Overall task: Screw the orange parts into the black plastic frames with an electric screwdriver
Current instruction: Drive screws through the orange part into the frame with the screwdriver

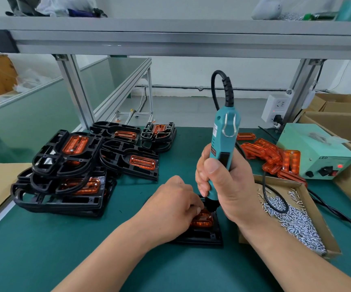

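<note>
My right hand [225, 184] grips a teal electric screwdriver [223, 142] held upright, its black tip down on an orange part [204, 221]. That part sits in a black plastic frame [208, 237] lying flat on the green mat in front of me. My left hand [172, 205] lies over the frame's left side, with curled fingers pinching at the orange part right beside the tip; whether they hold a screw is hidden. A pile of loose orange parts [269, 154] lies at the right rear. Several black frames with orange parts fitted [69, 165] are stacked at the left.
A cardboard tray of silver screws [294, 220] sits just right of my right wrist, with the screwdriver's black cable looping over it. A pale green power supply box [315, 150] stands behind it, next to cardboard boxes [343, 119]. An aluminium shelf frame [170, 36] spans overhead.
</note>
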`<action>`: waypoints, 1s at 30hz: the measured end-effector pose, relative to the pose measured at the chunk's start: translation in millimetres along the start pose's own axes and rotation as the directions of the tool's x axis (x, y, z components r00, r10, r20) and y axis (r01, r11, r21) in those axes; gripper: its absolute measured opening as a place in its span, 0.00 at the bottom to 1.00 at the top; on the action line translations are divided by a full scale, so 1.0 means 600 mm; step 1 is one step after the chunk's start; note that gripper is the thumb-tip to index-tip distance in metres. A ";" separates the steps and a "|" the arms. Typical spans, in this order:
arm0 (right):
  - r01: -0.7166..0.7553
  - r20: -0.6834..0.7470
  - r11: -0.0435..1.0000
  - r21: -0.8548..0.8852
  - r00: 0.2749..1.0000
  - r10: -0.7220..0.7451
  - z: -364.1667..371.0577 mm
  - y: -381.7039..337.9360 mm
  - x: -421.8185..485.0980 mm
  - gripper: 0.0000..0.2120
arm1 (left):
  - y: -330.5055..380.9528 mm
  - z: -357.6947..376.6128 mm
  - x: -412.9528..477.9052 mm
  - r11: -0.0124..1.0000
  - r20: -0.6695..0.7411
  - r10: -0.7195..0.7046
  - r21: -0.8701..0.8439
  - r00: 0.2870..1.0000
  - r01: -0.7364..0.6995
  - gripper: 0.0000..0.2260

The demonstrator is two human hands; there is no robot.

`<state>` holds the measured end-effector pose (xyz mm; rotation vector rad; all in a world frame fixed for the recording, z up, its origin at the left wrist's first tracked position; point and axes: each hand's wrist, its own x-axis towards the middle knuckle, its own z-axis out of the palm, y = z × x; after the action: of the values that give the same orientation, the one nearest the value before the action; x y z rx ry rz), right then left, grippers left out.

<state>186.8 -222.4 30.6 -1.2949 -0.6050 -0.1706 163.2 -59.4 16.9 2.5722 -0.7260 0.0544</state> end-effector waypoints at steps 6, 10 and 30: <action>0.007 -0.026 1.000 0.010 1.000 -0.006 -0.005 -0.007 -0.004 0.25 | 0.000 0.002 0.001 1.000 -0.010 -0.011 0.000 1.000 0.011 0.09; 0.045 -0.037 0.999 -0.021 0.998 -0.046 0.000 -0.013 -0.012 0.25 | 0.000 0.001 0.001 1.000 -0.008 0.002 0.008 1.000 -0.002 0.08; 0.021 -0.490 0.933 0.360 0.855 0.170 -0.057 -0.008 0.020 0.12 | -0.002 -0.019 -0.005 0.968 0.005 -0.118 -0.224 0.993 0.116 0.07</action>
<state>205.7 -253.0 35.9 -0.8636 -0.1094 -0.3162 162.4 -51.9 26.1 2.3914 -0.5420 -0.0516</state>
